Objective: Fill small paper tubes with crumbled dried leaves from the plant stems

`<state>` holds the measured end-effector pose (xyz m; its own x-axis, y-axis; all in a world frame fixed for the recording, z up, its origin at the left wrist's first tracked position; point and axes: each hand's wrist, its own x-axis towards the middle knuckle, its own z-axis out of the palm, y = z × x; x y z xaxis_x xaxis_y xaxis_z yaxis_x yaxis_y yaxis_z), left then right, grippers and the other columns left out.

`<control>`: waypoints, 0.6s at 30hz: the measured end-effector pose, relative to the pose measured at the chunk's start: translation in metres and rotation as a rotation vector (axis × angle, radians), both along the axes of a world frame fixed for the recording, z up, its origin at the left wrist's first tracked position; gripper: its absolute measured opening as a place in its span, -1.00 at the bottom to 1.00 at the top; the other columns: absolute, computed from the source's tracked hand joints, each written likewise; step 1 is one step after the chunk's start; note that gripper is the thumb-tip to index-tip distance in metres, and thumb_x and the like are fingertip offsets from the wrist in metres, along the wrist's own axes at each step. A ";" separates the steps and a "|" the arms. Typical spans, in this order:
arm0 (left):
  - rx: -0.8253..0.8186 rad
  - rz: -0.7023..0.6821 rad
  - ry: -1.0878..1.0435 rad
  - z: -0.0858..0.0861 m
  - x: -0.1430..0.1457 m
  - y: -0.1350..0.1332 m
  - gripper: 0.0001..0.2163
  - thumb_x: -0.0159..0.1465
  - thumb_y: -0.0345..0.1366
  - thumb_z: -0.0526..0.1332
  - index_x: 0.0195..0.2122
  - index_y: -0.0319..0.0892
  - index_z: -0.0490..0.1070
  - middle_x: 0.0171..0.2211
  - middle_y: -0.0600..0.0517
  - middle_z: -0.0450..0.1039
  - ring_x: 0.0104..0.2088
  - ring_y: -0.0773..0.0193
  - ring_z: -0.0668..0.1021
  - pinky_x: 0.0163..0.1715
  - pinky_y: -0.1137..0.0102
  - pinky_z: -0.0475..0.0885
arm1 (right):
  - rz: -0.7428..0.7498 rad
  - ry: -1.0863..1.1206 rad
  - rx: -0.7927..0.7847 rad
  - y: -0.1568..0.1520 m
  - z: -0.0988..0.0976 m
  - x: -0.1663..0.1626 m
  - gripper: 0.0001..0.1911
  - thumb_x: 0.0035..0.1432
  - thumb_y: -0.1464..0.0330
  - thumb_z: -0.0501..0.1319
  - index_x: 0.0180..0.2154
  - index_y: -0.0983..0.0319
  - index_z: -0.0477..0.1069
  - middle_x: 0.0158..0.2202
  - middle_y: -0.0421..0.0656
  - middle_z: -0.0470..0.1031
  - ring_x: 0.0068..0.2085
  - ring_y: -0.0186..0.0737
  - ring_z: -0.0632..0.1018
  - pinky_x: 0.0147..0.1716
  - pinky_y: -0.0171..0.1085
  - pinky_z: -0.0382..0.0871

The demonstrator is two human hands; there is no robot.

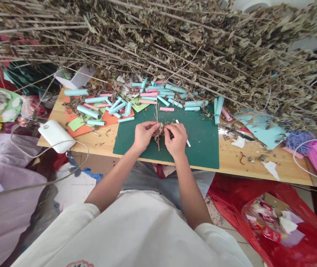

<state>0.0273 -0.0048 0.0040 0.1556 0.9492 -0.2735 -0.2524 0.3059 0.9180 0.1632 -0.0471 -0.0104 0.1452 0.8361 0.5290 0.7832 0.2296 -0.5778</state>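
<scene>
Over a green cutting mat (202, 146), both hands are at a small dried plant sprig (158, 142) with brown, crumpled leaves. My left hand (144, 137) pinches the sprig between thumb and fingertips. My right hand (176, 139) has its fingers closed on the leaves at the sprig's right side; exactly what lies between them is too small to tell apart. A thin white stick (188, 143) lies on the mat, partly hidden behind my right hand. Behind the hands lie several blue paper rolls (192, 108) and pink paper rolls (166, 109).
A large heap of dried stalks (147, 40) spans the back. On the wooden table (105, 142) are orange paper (83, 128), blue paper (264, 131) and a black pen (240, 134). A white power bank (56, 136) sits at the left edge. A red bag (236, 202) of scraps stands lower right.
</scene>
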 end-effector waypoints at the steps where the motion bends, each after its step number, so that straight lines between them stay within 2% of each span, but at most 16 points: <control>1: -0.001 -0.006 -0.003 0.000 0.000 0.000 -0.65 -0.01 -0.12 0.47 -0.33 -0.28 0.57 -0.43 -0.03 0.60 -0.46 0.26 0.63 -0.38 0.37 0.59 | -0.009 0.002 -0.004 0.001 -0.001 0.000 -0.82 0.29 0.36 0.10 -0.29 0.18 0.47 -0.30 -0.09 0.50 -0.19 -0.12 0.46 -0.14 -0.12 0.32; 6: 0.022 -0.022 -0.020 0.000 0.000 -0.002 -0.66 0.00 -0.11 0.46 -0.34 -0.27 0.54 -0.45 -0.03 0.59 -0.48 0.25 0.63 -0.37 0.35 0.59 | -0.021 0.004 0.006 0.002 -0.002 -0.001 -0.80 0.34 0.34 0.06 -0.31 0.18 0.42 -0.31 -0.10 0.49 -0.22 -0.13 0.42 -0.17 -0.15 0.29; 15: 0.047 0.010 -0.048 -0.004 -0.004 -0.002 -0.64 0.03 -0.09 0.44 -0.31 -0.27 0.51 -0.45 0.00 0.57 -0.49 0.29 0.61 -0.37 0.35 0.60 | 0.090 0.034 0.009 0.001 -0.004 0.001 -0.84 0.30 0.36 0.13 -0.23 0.16 0.49 -0.26 -0.11 0.51 -0.17 -0.14 0.46 -0.12 -0.14 0.35; 18: 0.061 0.011 -0.043 -0.004 -0.004 -0.004 -0.66 0.04 -0.10 0.44 -0.32 -0.27 0.51 -0.46 0.01 0.56 -0.51 0.31 0.60 -0.39 0.37 0.59 | 0.057 -0.003 0.016 0.000 -0.002 0.000 -0.84 0.28 0.37 0.13 -0.28 0.17 0.49 -0.29 -0.11 0.51 -0.17 -0.13 0.46 -0.12 -0.13 0.33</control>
<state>0.0237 -0.0085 -0.0004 0.1555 0.9657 -0.2079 -0.2949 0.2463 0.9232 0.1630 -0.0469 -0.0125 0.0960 0.8344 0.5428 0.7703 0.2831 -0.5715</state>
